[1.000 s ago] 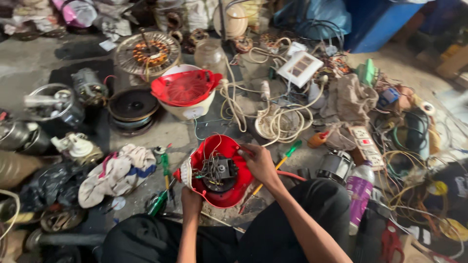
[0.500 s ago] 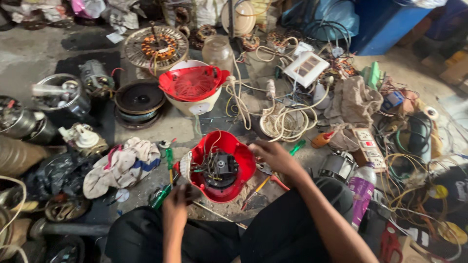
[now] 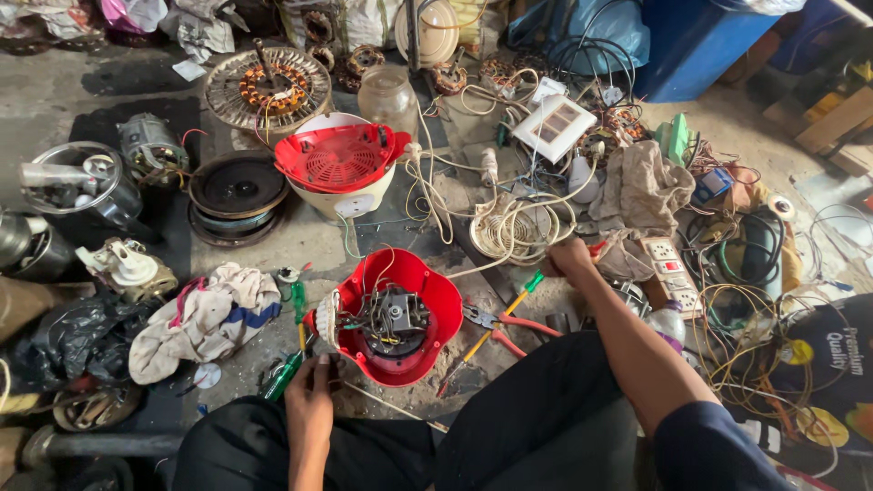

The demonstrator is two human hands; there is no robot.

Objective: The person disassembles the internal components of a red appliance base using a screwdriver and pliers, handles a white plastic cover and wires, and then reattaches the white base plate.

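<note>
An open red appliance base (image 3: 409, 314) lies upside down on the floor before me, its dark motor and wires exposed. My left hand (image 3: 311, 400) rests on the floor at its lower left edge, fingers touching the rim near a green screwdriver (image 3: 282, 375). My right hand (image 3: 568, 257) reaches out to the right of the base, over a pile of white cord (image 3: 514, 227), and seems closed on something small; what it grips is hidden. Red-handled pliers (image 3: 509, 325) and a yellow-green screwdriver (image 3: 496, 327) lie between the base and my right arm.
A red-and-white appliance housing (image 3: 341, 168) stands behind the base. Rags (image 3: 205, 314) lie at left, a black round pan (image 3: 236, 191) and motors beyond them. A white socket board (image 3: 555, 127), a beige cloth (image 3: 641, 186), a power strip (image 3: 668, 268) and tangled wires (image 3: 737, 318) crowd the right.
My right hand left the red base's rim and reached out right toward the cords. My left hand dropped from the base's left side to the floor beside it.
</note>
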